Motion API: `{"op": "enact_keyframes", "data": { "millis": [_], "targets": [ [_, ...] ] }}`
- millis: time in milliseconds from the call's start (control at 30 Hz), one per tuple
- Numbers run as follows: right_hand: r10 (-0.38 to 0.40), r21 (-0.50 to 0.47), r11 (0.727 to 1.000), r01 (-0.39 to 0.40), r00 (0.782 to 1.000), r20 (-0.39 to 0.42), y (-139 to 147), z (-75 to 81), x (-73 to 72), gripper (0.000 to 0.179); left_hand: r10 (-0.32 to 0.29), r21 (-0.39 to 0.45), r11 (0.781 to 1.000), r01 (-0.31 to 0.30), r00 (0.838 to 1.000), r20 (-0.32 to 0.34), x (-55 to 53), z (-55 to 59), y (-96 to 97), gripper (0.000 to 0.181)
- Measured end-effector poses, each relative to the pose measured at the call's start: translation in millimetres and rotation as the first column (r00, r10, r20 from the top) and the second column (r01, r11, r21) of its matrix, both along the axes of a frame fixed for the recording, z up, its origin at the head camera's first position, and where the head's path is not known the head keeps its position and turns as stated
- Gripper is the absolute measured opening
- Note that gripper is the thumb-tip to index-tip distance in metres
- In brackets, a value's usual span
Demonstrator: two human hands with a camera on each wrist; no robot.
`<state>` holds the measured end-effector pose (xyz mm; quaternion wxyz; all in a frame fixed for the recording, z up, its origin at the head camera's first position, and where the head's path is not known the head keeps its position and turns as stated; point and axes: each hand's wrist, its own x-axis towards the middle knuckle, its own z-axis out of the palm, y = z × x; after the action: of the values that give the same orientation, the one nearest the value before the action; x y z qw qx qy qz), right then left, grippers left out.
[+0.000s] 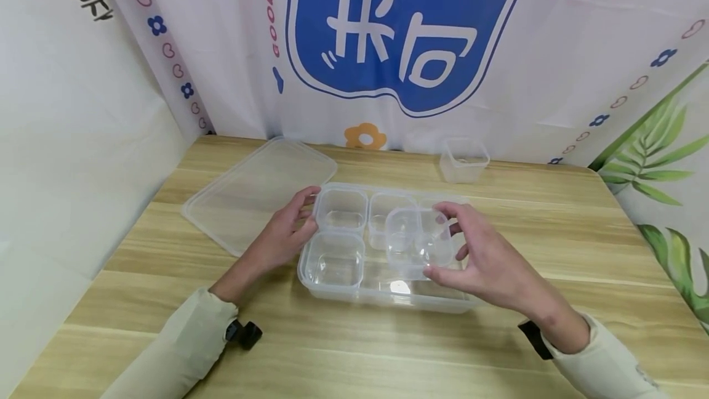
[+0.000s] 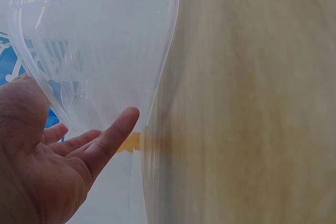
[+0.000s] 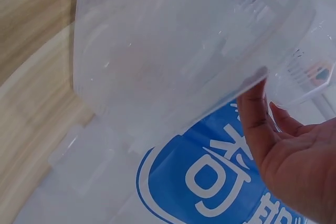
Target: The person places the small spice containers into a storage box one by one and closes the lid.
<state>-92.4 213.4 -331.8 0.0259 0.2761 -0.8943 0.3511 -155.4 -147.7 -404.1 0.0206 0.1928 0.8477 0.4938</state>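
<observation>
A large clear plastic container (image 1: 390,302) sits on the table in the head view. In its left part stand two small square clear boxes, a front one (image 1: 335,262) and a back one (image 1: 342,209); a third box (image 1: 382,202) is in the back row. My right hand (image 1: 487,260) pinches another small clear box (image 1: 419,242) between thumb and fingers, over the container's right half. Around the container's back left corner is my left hand (image 1: 285,229), its fingers loosely bent at the wall. The left wrist view shows that hand's fingers (image 2: 113,140) extended beside the container.
A flat translucent lid (image 1: 252,193) lies at the back left, partly behind my left forearm. At the back right, near the printed curtain (image 1: 232,79), stands one more small clear box (image 1: 465,171). The wooden table (image 1: 343,356) extends toward me.
</observation>
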Motion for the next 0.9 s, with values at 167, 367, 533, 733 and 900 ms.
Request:
{"op": "enact_keyframes", "data": {
  "millis": [167,367,533,733,900],
  "targets": [
    [-0.013,0.032,0.999,0.013,1.000,0.023,-6.8,-1.3,4.2,0.085,0.001,0.007,1.000,-0.001,1.000,-0.002,0.1,-0.9,-0.8,0.059],
    [-0.032,0.072,0.997,0.029,0.999,0.037,-12.5,-4.2,6.7,0.089,0.002,0.006,1.000,-0.002,1.000,0.000,0.8,0.3,-0.9,0.058],
    [-0.050,0.112,0.993,0.045,0.998,0.037,-13.3,-8.8,7.2,0.090,0.004,-0.005,1.000,-0.004,1.000,-0.003,0.9,0.2,-0.9,0.059],
    [-0.056,0.122,0.991,0.048,0.997,0.060,-13.8,-13.9,7.2,0.091,-0.002,-0.005,1.000,0.002,1.000,-0.012,0.8,-0.1,0.1,0.059],
    [-0.051,0.131,0.991,0.041,0.996,0.074,-15.5,-17.9,6.6,0.093,0.004,-0.007,1.000,-0.005,1.000,-0.008,1.3,0.8,-0.2,0.059]
  ]
}}
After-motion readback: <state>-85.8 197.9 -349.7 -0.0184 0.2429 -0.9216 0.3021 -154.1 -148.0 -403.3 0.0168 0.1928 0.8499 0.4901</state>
